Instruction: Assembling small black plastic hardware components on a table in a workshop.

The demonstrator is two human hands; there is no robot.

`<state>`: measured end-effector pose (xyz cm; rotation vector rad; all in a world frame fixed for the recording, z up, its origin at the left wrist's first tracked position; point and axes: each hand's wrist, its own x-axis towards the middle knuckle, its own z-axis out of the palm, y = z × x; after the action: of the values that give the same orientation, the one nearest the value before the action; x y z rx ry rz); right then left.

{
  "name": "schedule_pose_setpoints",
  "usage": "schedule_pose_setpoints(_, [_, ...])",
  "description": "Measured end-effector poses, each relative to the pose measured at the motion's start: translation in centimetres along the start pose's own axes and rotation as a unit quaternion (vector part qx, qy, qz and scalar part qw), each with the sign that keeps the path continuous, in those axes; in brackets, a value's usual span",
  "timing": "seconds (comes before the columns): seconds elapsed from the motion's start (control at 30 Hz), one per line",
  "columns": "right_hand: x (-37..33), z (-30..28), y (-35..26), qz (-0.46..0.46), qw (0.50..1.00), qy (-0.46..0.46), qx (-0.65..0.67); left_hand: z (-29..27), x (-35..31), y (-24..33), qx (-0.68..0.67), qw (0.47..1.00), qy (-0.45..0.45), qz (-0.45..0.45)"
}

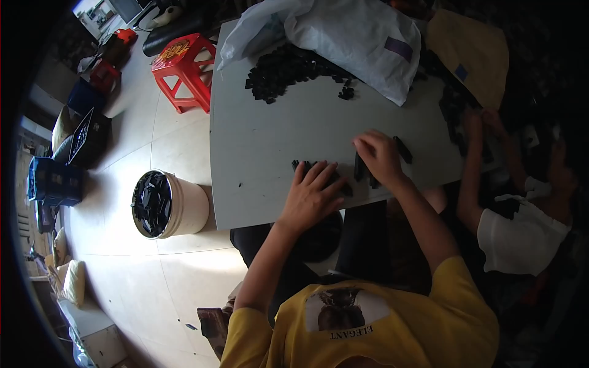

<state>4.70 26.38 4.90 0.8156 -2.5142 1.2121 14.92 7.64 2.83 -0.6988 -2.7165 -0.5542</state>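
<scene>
My left hand [314, 193] lies palm down near the front edge of the pale table, its fingers spread. Small black parts [299, 164] show past its fingertips and under its edge. Just right of it, my right hand [380, 158] is held over the tabletop with its fingers curled in; whatever they hold, if anything, is hidden. Between the hands lies a dark, narrow black piece [358, 167]. A similar long black piece [402, 149] rests to the right of my right hand.
A heap of black parts [279, 70] spreads before a white plastic bag [362, 46] at the table's far side. Left of the table stand a bucket [191, 205] of black pieces and a red stool [190, 70]. Another person's arms [472, 153] reach in at right, near a brown bag [472, 52].
</scene>
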Motion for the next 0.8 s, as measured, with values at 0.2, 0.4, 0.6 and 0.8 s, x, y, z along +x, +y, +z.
schedule_pose_setpoints(0.2, [10.8, 11.4, 2.6, -0.021, 0.998, -0.014, 0.063, 0.3, 0.0, -0.4, -0.034, 0.999, -0.008, -0.035])
schedule_pose_setpoints(0.4, [16.5, 17.3, 1.5, 0.215, 0.956, 0.007, -0.201, 0.5, 0.0, -0.2, -0.072, 0.997, -0.002, -0.026])
schedule_pose_setpoints(0.6, [15.3, 15.4, 1.7, 0.141, 0.980, -0.090, -0.110, 0.6, -0.6, -0.6, -0.092, 0.995, 0.019, -0.019])
schedule_pose_setpoints(0.8, [9.5, 8.3, 2.6, 0.131, 0.983, -0.124, 0.022, 0.6, -0.6, -1.1, -0.088, 0.995, 0.039, 0.028])
